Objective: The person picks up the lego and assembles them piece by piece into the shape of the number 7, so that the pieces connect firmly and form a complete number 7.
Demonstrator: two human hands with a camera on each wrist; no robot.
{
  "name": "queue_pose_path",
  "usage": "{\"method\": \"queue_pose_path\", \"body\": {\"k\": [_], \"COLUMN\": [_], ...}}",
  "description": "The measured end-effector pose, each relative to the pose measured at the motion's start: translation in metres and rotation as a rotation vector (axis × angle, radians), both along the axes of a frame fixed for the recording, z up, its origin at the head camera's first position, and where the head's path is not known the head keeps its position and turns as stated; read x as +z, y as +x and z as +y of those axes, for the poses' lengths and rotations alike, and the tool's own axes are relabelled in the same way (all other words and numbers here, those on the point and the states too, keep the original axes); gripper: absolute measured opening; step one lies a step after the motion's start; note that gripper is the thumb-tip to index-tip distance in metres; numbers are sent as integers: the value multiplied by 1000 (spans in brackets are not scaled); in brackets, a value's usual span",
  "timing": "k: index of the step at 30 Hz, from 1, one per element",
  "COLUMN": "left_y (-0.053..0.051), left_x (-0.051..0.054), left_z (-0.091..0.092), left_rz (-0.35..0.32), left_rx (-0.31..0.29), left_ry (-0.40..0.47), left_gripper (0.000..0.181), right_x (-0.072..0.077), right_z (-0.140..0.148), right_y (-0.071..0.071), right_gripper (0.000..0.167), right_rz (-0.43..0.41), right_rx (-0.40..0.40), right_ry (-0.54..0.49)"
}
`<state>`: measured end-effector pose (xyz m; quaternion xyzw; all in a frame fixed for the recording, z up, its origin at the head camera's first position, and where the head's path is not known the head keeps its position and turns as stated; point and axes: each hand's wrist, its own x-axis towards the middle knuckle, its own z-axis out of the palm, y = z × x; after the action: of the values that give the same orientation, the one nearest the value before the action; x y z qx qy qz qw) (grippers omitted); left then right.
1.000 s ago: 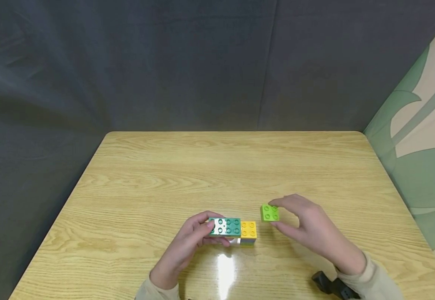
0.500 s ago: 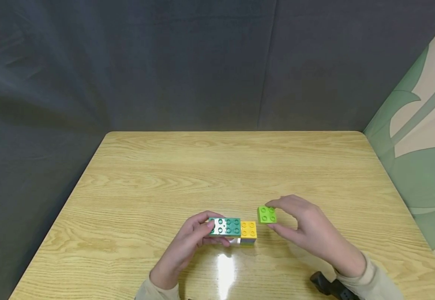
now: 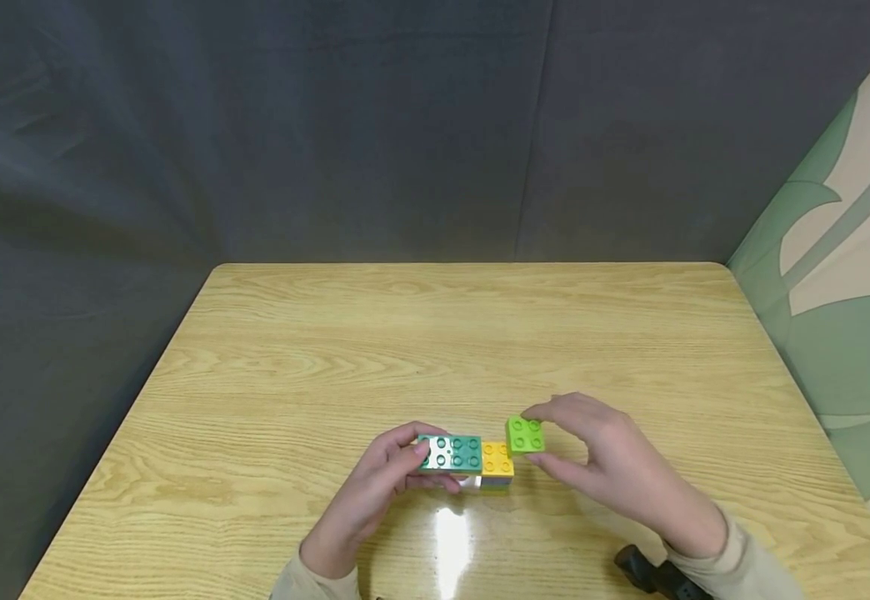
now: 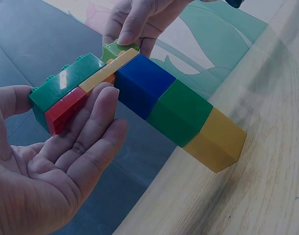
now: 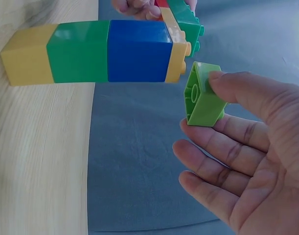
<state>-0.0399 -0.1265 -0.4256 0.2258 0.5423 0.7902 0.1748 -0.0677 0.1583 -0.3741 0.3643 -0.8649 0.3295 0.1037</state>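
A toy brick structure stands on the table. Its column has a yellow brick [image 4: 217, 141], a green brick [image 4: 183, 113] and a blue brick [image 4: 145, 84] below a flat yellow brick [image 3: 497, 458]. The flat brick juts out leftward, with a dark green brick [image 3: 456, 455] on top and a red brick [image 4: 66, 108] beneath. My left hand [image 3: 377, 483] holds this jutting end, thumb on the dark green brick. Between thumb and fingers, my right hand [image 3: 606, 446] pinches a lime green brick [image 5: 207, 95]. Its hollow underside faces the flat brick's bare studs, slightly apart from them.
The wooden table [image 3: 292, 350] lies under both hands. A dark cloth [image 3: 375, 133] hangs beyond its far and left edges. On the right is a green and cream patterned surface [image 3: 847, 367]. A black device [image 3: 660, 575] sits by my right wrist.
My right hand has carried the lime green brick leftward and slightly nearer to me, to the flat yellow brick's right end. The left hand and the structure have stayed in place.
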Motion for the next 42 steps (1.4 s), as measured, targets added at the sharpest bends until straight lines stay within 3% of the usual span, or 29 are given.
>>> {"method": "queue_pose_path", "body": {"k": [8,42], "left_y": [-1,-1], "left_x": [-1,-3], "left_z": [0,1], "left_rz": [27,29], "left_rx": [-18,-14], "left_ry": [26,38], "left_gripper": [35,35], "right_x": [0,-6], "right_z": [-7,-22], "right_y": [1,4], "right_gripper": [36,36], "right_rz": [51,4], "right_rx": [63,108], "right_ry": [-37,-51]}}
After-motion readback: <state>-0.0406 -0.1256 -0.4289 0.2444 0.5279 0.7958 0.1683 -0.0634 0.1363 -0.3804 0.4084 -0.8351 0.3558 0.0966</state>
